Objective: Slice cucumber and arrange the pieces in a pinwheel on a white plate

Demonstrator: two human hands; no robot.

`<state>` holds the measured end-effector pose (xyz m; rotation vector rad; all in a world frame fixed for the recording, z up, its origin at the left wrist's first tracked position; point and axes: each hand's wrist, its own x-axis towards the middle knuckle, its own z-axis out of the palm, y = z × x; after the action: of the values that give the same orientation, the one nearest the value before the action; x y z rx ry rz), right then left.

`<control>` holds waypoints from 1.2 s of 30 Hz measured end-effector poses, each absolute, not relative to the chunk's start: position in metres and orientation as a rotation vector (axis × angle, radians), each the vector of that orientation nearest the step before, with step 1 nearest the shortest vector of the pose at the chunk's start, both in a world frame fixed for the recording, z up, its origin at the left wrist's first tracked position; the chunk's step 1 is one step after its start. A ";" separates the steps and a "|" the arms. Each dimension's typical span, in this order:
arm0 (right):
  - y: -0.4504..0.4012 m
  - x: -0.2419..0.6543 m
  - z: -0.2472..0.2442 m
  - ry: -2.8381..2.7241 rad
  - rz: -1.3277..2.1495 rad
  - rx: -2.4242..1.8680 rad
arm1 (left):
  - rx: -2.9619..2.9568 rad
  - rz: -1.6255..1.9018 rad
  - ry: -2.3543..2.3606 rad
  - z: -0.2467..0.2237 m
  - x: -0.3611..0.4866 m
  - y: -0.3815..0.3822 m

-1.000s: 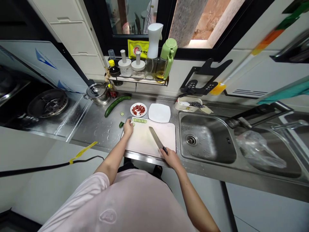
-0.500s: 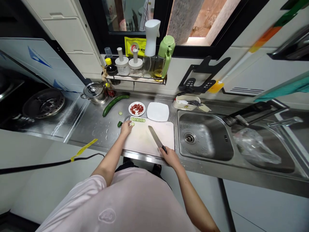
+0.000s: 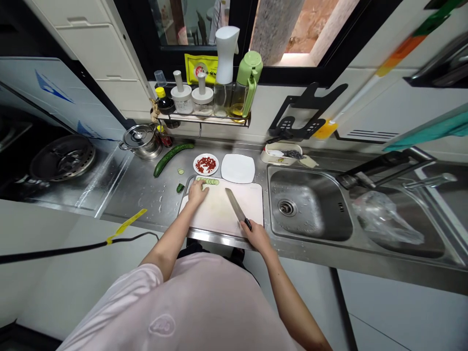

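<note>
- Two hands work over a pale plastic board (image 3: 219,214).
- Right hand (image 3: 256,237): closed firmly around the knife's (image 3: 237,207) black handle, its steel blade slanting away from the grip and resting near the board.
- Left hand (image 3: 197,193): fingers curled down just below the thin, round cucumber slices (image 3: 208,181); whether it holds anything is hidden.
- Beyond the left hand: a glossy, ridged cucumber (image 3: 173,158) on the steel counter (image 3: 139,195).
- Beyond the knife: a smooth, square white plate (image 3: 237,168).
- Right of the grip: a steel sink (image 3: 307,207).
</note>
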<state>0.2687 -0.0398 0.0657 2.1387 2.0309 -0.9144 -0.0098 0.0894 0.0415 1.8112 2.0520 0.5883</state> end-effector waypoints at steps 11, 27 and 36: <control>-0.042 0.262 0.067 2.039 -0.880 2.224 | 2.026 0.278 1.960 0.053 0.030 0.118; -0.045 0.264 0.074 1.991 -0.883 2.217 | 1.729 0.476 1.890 0.043 0.032 0.122; -0.046 0.252 0.095 2.022 -0.876 2.125 | 1.470 0.539 1.763 0.031 0.017 0.097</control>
<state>0.2520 -0.0459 0.0946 2.1245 2.0223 -0.8758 0.0165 0.0970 0.0310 1.4696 1.7631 0.5390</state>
